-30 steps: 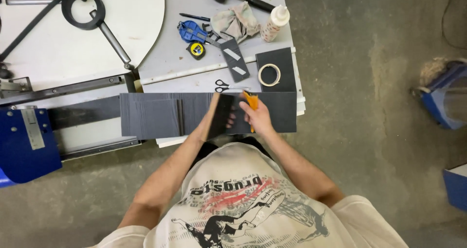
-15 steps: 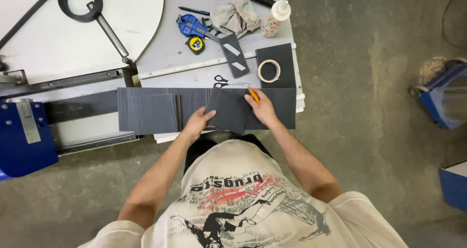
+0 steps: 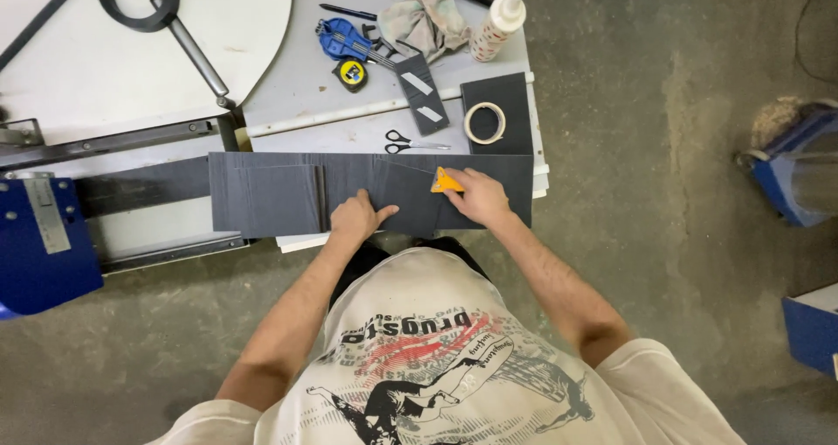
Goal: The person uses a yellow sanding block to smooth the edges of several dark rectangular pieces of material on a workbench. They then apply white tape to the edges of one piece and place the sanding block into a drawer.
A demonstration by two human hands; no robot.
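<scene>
Dark grey sheet (image 3: 262,196) is lying flat across the middle of the frame, on the near edge of the workbench (image 3: 288,122). Left hand (image 3: 356,218) is pressing down on it with fingers spread, holding nothing, whereas a second ago it was lifting a folded flap that's now laid flat. Right hand (image 3: 476,196) is pinching a small orange scraper (image 3: 446,181) against the sheet, and it's moved slightly right. Scissors (image 3: 412,142) and tape roll (image 3: 484,123) are sitting just above.
</scene>
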